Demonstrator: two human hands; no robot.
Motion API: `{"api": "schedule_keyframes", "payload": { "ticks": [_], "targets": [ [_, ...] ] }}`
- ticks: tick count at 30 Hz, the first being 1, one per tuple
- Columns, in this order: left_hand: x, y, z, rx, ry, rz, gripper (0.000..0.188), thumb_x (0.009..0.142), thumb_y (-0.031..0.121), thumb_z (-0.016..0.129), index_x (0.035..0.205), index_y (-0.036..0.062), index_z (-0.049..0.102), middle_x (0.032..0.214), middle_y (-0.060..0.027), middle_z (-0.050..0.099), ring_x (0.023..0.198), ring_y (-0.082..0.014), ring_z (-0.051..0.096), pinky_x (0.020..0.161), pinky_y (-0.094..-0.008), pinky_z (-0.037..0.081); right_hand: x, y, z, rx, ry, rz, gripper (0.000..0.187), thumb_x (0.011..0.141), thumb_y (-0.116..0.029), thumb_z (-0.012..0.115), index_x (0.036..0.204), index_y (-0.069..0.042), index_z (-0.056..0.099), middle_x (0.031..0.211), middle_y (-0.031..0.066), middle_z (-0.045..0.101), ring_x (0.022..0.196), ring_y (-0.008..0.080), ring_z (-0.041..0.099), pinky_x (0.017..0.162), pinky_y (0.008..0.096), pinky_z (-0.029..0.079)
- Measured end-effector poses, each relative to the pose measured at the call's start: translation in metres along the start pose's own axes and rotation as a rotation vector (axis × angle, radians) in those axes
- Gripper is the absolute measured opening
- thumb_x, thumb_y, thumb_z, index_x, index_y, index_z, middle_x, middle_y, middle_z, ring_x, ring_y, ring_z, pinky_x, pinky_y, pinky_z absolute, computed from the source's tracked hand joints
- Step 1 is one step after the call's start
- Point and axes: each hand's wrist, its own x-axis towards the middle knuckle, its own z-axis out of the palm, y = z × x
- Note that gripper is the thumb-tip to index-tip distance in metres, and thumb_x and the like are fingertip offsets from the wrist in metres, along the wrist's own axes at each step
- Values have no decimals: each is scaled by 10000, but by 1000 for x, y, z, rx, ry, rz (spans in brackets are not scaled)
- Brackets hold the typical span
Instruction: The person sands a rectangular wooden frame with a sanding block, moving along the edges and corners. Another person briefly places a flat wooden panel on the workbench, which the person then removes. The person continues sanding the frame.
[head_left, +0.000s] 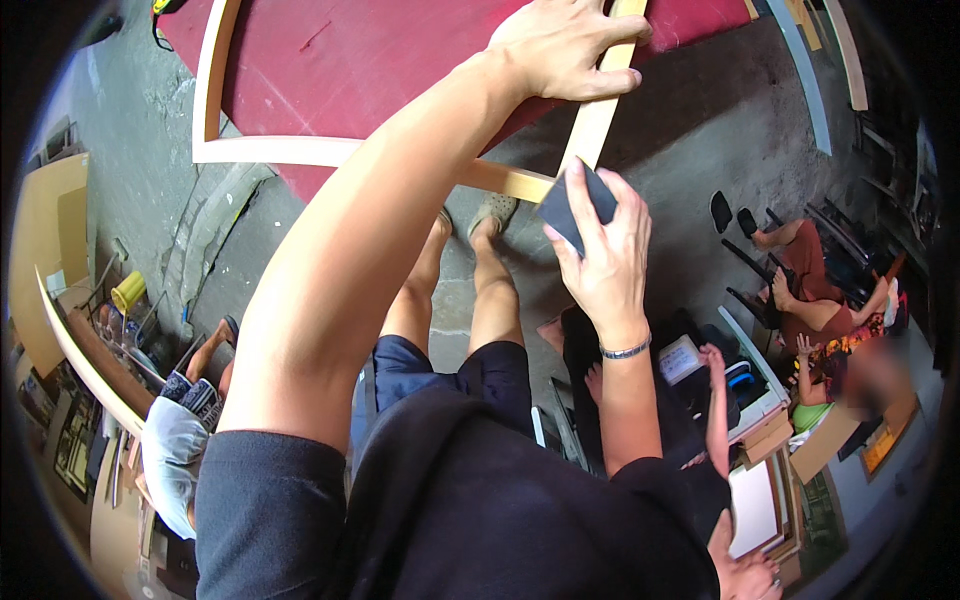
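A: ok so what's going on up close?

B: Closest is a black T-shirt [480,500], then the two bare arms reaching out. Right hand [612,245] has a band on the wrist and is curled around a dark flat block [559,207], fingers over the top, thumb at the side. Pretty snug hold.

A: and where's the block sitting?

B: Right at the near right corner of a pale wooden frame [590,135]. Looks like it's touching the wood, but the fingers hide some of it.

A: left hand?

B: Left hand [560,50] is farther up that right-hand rail, closed around it, thumb on the near side and fingers across the top.

A: what's the frame on?

B: Partly over a red surface [360,80], with that corner poking out past its edge. Way below there's a clog [493,212] on the grey floor [440,310].

A: anyone else?

B: Yeah, someone in a pale shirt [170,455] off left near a yellow container [128,291], plus someone in brown [812,265] off right.
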Motion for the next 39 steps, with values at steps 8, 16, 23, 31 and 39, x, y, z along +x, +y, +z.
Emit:
{"api": "schedule_keyframes", "payload": {
  "ticks": [8,16,23,31,39],
  "targets": [
    [2,10,9,-14,127,-102,255,764,257,650,978,119,653,1237,-192,513,1111,-431,513,982,-536,444,-15,4,15,-5,164,-22,712,812,-294,809,1471,-144,584,1343,179,565,1156,368,564,999,484,424],
    [5,7,8,3,174,-10,220,735,230,646,893,77,646,1073,-195,554,1002,-418,575,879,-516,488,-15,2,9,-8,88,-11,715,770,-145,816,1452,-206,613,1309,149,556,1192,350,543,1003,480,400],
    [8,5,16,-6,212,1,218,720,206,647,858,40,616,966,-206,571,874,-422,608,779,-496,516,-26,3,9,-50,69,24,721,778,-66,750,1456,-268,611,1250,118,549,1140,342,542,963,462,408],
    [7,0,18,37,228,42,236,723,226,646,862,39,605,977,-216,571,894,-423,602,785,-501,514,-29,-2,10,-1,73,52,697,806,-55,733,1452,-289,615,1200,95,549,1117,330,544,950,463,408],
    [9,3,16,52,226,35,233,713,217,652,847,33,605,1002,-220,569,926,-429,596,808,-504,510,-40,1,10,-7,56,79,743,810,-45,728,1484,-317,573,1246,120,533,1112,342,529,942,470,409]
  ]
}}
